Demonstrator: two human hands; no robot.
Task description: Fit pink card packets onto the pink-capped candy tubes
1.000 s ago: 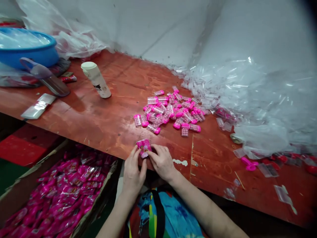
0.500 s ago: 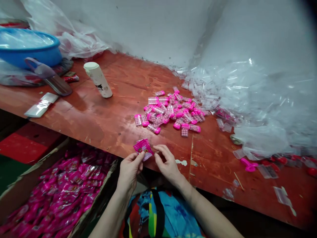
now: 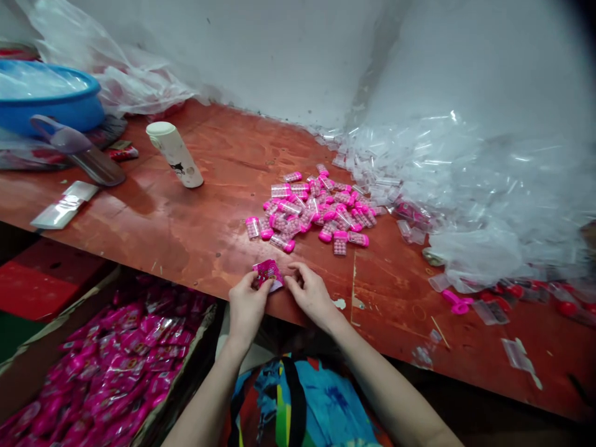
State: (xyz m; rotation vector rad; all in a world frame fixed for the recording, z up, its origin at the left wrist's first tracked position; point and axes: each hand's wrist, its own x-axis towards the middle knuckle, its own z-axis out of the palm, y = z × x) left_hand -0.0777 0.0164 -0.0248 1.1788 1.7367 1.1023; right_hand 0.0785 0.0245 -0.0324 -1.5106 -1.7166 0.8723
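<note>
A small pink printed packet point(image 3: 269, 273) is pinched between the thumb and fingers of my left hand point(image 3: 249, 301), just above the table's front edge. At the packet's right side is my right hand point(image 3: 313, 297), its thumb tip at the packet's edge and its index finger curved with a gap from the thumb. Whether that thumb presses on the packet I cannot tell. Beyond my hands lies a heap of clear little bottles point(image 3: 311, 208) with pink caps, filled with pale pink beads.
On the left, a box point(image 3: 205, 320) of filled pink packets sits below the table edge. A cream flask point(image 3: 176, 155), a brown-filled bottle point(image 3: 88, 155) and a blue basin point(image 3: 56, 102) stand behind. Clear plastic bags point(image 3: 465, 198) and loose clear tubes crowd the right.
My right hand has come closer to the packet, its thumb now at the packet's edge. The packet sits lower and flatter in my left hand. The view has shifted slightly right.
</note>
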